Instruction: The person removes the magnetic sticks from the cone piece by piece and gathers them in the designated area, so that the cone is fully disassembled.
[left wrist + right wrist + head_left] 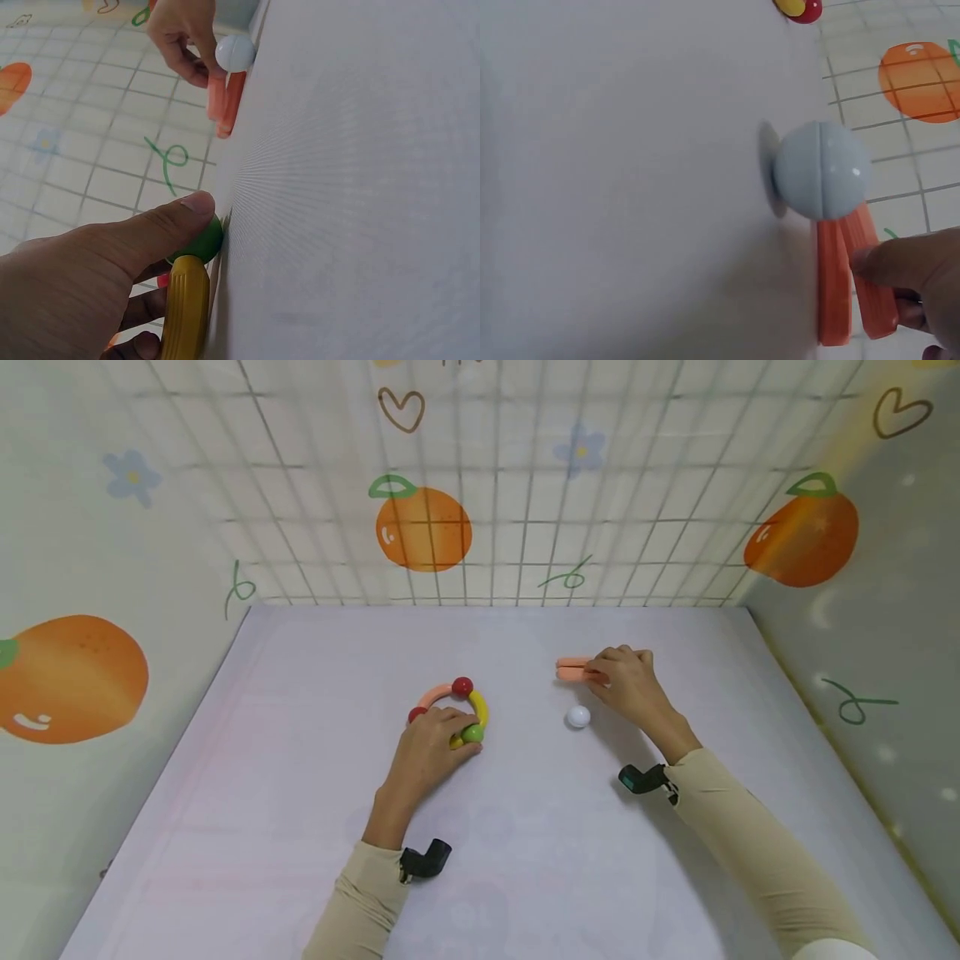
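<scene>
A ring of curved rods and balls lies on the table, left of centre in the head view. It has red balls (462, 687), a yellow curved rod (480, 709), a salmon curved rod (435, 694) and a green ball (473, 733). My left hand (423, 756) holds the ring at the green ball, thumb on one side, and covers part of it. Farther right, my right hand (630, 685) pinches an orange stick (875, 307) between thumb and fingers. A second orange stick (834, 292) lies right beside it. Closer to me is a white ball (578, 717), untouched.
The white table (517, 843) meets a grid-patterned backdrop (510, 543) printed with oranges at its far edge. Similar cloth panels (67, 793) stand at the left and right sides. Each wrist carries a small black camera (426, 860).
</scene>
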Demonstrator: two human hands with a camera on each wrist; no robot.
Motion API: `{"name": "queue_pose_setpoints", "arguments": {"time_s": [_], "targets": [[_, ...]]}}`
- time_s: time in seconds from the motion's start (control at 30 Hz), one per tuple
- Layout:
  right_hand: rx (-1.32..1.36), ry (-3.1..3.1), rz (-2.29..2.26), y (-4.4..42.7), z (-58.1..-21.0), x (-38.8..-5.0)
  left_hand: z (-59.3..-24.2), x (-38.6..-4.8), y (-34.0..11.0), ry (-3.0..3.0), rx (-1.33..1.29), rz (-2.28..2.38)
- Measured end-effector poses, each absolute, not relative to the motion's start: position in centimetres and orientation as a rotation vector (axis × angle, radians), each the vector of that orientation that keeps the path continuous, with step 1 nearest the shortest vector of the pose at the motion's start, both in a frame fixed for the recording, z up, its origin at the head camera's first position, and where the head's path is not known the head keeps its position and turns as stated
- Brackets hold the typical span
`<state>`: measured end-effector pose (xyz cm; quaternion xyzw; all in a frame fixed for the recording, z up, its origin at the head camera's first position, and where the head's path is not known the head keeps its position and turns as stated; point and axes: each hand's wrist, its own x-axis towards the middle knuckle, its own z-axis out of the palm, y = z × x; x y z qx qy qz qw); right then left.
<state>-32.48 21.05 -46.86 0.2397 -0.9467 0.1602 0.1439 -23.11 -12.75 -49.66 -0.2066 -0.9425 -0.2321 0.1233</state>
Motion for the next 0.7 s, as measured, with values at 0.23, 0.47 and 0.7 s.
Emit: {"name": "queue_pose_setpoints", "arguments": {"time_s": [0.23,0.47,0.7], "targets": [[0.685,-2.762,0.429,20.9,-47.5,-32.9,-49.8,-23.2,-12.6,-2.748,-0.604,-0.639],[0.668,-2.749,0.372,20.9,-48.3,-33.0,-49.7,-23.2,-12.6,-2.764,-0.598,-0.623],[0.676,-2.72,0.389,20.9,-48.1,-32.7,-49.8,-23.2,-12.6,-2.747,-0.606,-0.62]]}}
